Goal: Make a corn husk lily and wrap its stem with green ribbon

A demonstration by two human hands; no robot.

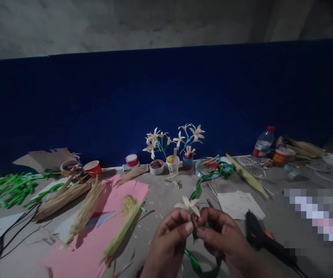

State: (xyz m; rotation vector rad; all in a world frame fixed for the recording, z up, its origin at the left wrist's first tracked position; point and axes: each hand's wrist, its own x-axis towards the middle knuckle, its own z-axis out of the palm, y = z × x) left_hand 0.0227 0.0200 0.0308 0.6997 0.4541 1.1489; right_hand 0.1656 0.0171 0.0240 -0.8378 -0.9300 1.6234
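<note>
A pale handmade flower (188, 204) with pointed petals stands upright between my two hands at the lower middle. My left hand (172, 237) is closed, thumb and fingers pinching the flower just under its petals. On the other side, my right hand (222, 233) pinches shiny green ribbon (195, 263) against the short green stem. One length of ribbon hangs in a loop below the hands. A twisted green length runs up behind the flower towards a ribbon roll (201, 172). The fingers partly hide the stem and where the ribbon meets it.
Finished flowers (154, 141) stand in small pots at the back. A black glue gun (256, 231) lies right, near white paper (241, 204). Corn husks (88, 206) and pink paper (76, 258) spread left, with green stems (10, 189) beyond. A bottle (263, 143) stands back right.
</note>
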